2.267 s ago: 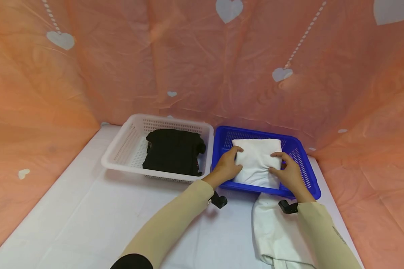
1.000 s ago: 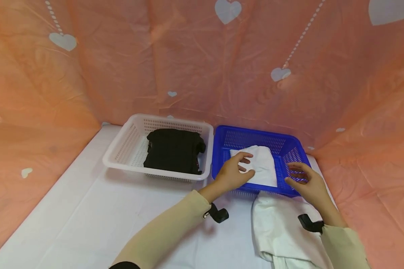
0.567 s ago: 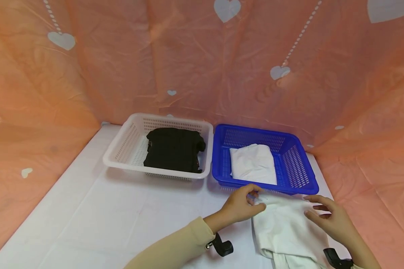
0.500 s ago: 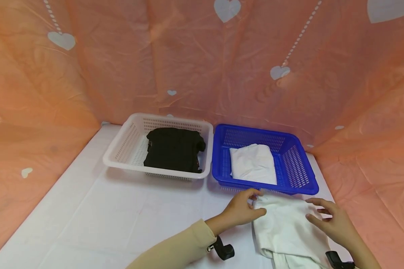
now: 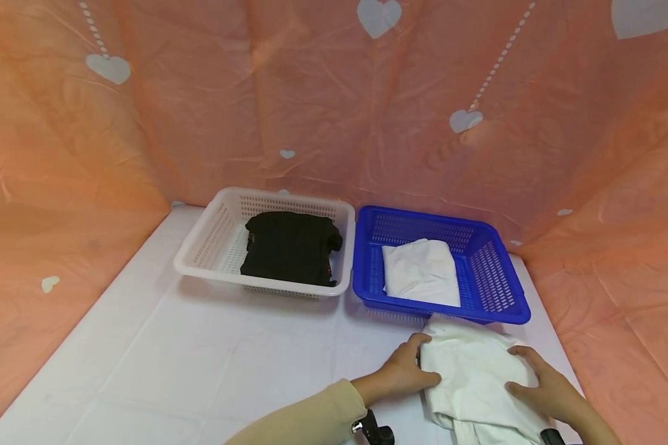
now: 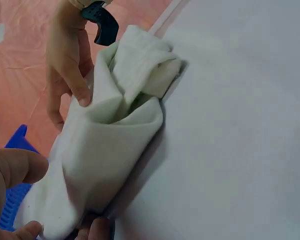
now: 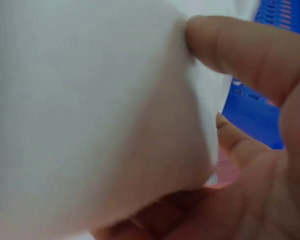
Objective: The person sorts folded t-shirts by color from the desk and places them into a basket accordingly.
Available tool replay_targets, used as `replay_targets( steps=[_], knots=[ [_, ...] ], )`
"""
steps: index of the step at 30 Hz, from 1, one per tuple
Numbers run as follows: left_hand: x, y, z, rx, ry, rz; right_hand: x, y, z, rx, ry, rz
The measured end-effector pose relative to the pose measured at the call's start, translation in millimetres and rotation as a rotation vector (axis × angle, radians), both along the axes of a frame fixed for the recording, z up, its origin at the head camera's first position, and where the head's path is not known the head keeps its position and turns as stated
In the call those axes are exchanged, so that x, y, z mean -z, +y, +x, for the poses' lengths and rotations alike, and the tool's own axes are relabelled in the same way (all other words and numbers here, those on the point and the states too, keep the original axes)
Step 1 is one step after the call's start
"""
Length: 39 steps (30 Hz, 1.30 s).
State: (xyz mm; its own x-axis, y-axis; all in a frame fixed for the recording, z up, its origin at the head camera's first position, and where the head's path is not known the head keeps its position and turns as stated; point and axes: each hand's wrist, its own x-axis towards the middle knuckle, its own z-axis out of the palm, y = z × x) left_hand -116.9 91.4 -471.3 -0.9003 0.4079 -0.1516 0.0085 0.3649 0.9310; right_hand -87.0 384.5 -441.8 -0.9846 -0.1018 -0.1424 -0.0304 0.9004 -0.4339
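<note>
A folded off-white garment (image 5: 473, 371) lies on the table in front of the blue basket. Its exact kind cannot be told. My left hand (image 5: 403, 371) grips its left edge, thumb on top; in the left wrist view some fingertips (image 6: 99, 229) go under the cloth. At the right edge, my right hand (image 5: 545, 386) grips the same garment. The right wrist view shows that thumb (image 7: 225, 42) pressing on the cloth and the other fingers beneath it, partly hidden. Another folded white garment (image 5: 421, 272) rests inside the blue basket (image 5: 487, 278).
Left of the blue basket stands a white basket (image 5: 200, 247) with a folded black garment (image 5: 292, 247) in it. The baskets sit side by side at the back of the white-covered table (image 5: 200, 352). Orange sheeting (image 5: 312, 93) with hearts hangs behind and at both sides.
Both hands let go of the white garment in the blue basket, drew back toward the front, and came down onto the off-white garment, which they now grip from both sides.
</note>
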Motion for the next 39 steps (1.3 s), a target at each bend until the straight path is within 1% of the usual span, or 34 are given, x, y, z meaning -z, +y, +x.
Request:
replay_targets(
  steps=[2, 5, 8, 12, 14, 18, 20, 23, 25, 27, 29, 33, 36, 39],
  knots=[
    [0.7, 1.9, 0.8, 0.002, 0.001, -0.005, 2.3, -1.5, 1.0, -0.018, 0.024, 0.004],
    [1.0, 4.0, 1.6, -0.004, -0.003, -0.008, 5.1, -3.4, 1.5, -0.017, 0.03, -0.029],
    [2.2, 5.4, 1.6, -0.014, -0.019, 0.004, 7.9, -4.5, 1.9, -0.007, 0.009, -0.081],
    [3.8, 6.1, 1.4, -0.022, -0.035, 0.014, 12.4, -5.3, 4.0, 0.026, -0.028, -0.148],
    [4.0, 5.8, 1.1, -0.01, -0.043, 0.011, 14.8, -7.0, 5.9, 0.047, -0.051, -0.189],
    [2.7, 3.8, -0.1, 0.05, -0.074, -0.017, 19.0, -14.4, 10.0, 0.071, -0.059, -0.253],
    [1.8, 2.4, -0.7, 0.076, -0.081, -0.027, 19.6, -19.5, 12.0, 0.067, -0.041, -0.27],
    [1.0, 0.1, -1.8, 0.085, -0.072, -0.031, 18.6, -26.2, 14.5, 0.04, -0.01, -0.278],
    [0.2, -2.4, -3.3, 0.092, -0.061, -0.036, 17.5, -30.0, 15.9, 0.016, 0.017, -0.268],
    [-1.1, -5.2, -5.5, 0.114, -0.052, -0.043, 16.6, -33.7, 17.5, -0.011, 0.049, -0.257],
    [-3.5, -8.1, -8.0, 0.146, -0.042, -0.042, 15.7, -37.1, 18.6, -0.045, 0.112, -0.244],
    [-11.8, -14.9, -10.3, 0.21, -0.003, -0.026, 13.0, -45.9, 21.7, -0.109, 0.188, -0.32],
    [-22.3, -22.6, -8.3, 0.254, 0.064, -0.044, 8.7, -54.5, 24.6, -0.133, 0.201, -0.394],
    [-32.8, -32.6, -4.8, 0.306, 0.171, -0.081, 2.2, -62.5, 27.7, -0.141, 0.231, -0.435]
  ],
)
